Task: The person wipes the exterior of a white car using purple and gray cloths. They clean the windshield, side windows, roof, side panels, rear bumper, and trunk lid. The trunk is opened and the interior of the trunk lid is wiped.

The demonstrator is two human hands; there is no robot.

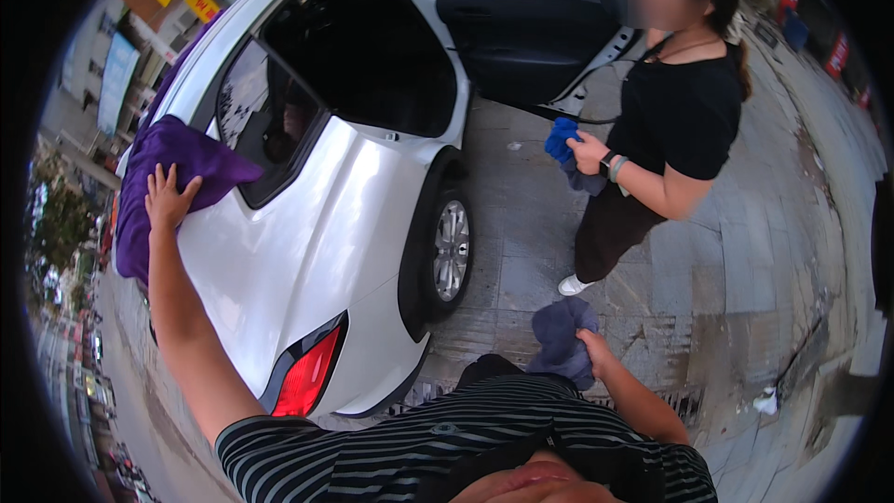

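Observation:
My left hand (pixel 170 197) lies flat with spread fingers on a purple cloth (pixel 188 147). The cloth is draped over the rear of a white car (pixel 279 251), and one corner reaches the rear side window (pixel 269 119). At my right side, my right hand (pixel 594 348) grips a bunched grey-blue cloth (pixel 562 342) that hangs down before my striped shirt. Below my left arm sits the car's red tail light (pixel 307 370). The rear wheel (pixel 450 250) stands on the paving to the right of the body.
Beside the car stands a person (pixel 677 112) in a black top, holding a blue cloth (pixel 562 140) and a greyish one. An open car door (pixel 524 42) juts out near them. Grey paving (pixel 649 272) spreads to the right, with a drain grate (pixel 684 405) near my right arm.

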